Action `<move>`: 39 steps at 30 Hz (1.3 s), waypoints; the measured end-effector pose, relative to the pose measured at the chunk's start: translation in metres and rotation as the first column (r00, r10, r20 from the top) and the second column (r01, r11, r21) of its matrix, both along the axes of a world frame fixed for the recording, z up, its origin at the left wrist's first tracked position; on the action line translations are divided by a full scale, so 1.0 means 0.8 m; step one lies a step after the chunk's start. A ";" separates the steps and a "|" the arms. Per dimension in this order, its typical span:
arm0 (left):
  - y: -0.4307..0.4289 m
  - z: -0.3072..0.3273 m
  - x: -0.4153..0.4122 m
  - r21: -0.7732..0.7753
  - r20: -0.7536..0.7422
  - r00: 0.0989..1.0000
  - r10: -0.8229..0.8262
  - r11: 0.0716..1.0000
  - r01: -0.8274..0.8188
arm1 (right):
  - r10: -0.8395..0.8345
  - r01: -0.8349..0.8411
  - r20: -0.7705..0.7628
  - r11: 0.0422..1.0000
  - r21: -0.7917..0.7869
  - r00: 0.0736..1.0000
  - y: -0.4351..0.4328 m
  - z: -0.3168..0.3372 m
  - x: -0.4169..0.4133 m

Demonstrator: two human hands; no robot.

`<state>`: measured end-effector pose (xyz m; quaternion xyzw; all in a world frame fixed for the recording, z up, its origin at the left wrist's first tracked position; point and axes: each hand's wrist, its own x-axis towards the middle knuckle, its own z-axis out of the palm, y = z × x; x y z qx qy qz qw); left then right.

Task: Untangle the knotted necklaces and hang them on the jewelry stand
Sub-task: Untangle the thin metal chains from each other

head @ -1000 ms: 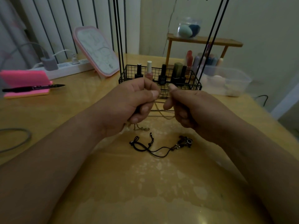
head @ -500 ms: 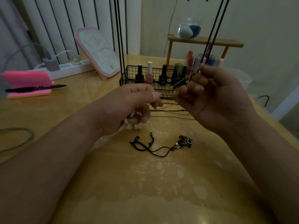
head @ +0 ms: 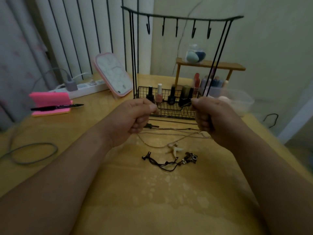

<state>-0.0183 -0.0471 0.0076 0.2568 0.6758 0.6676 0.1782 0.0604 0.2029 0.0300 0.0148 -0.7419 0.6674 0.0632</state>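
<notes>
Nearest me the black cord necklace (head: 166,164) lies on the table (head: 152,204), then I see the thin chain (head: 175,148) droop sideways between the left hand (head: 135,117) and right hand (head: 212,120), both curled and pinching it, below the jewelry stand (head: 183,18) high behind them.

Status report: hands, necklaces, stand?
Left hand and right hand each pinch the chain necklace, stretched between them. Black cord necklace lies on the table. Stand hooks all bare.
</notes>
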 end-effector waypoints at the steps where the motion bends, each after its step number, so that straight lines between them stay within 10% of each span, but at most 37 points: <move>1: -0.001 0.004 0.000 -0.028 -0.017 1.000 0.021 0.999 -0.022 | 0.013 -0.013 0.001 0.999 0.043 1.000 0.001 0.007 0.001; 14: -0.037 0.035 0.004 -0.018 0.032 0.987 0.156 0.988 -0.155 | -0.015 0.011 0.026 0.992 0.127 1.000 0.030 0.045 0.033; 26: -0.041 -0.006 0.021 -0.305 -0.271 0.913 0.305 0.872 -0.382 | -0.249 0.200 0.082 0.902 0.383 0.965 0.024 -0.032 0.044; 39: -0.047 -0.037 0.037 -0.453 -0.563 0.819 0.112 0.786 -0.420 | -0.174 0.160 -0.029 0.811 0.562 0.984 0.035 -0.053 0.056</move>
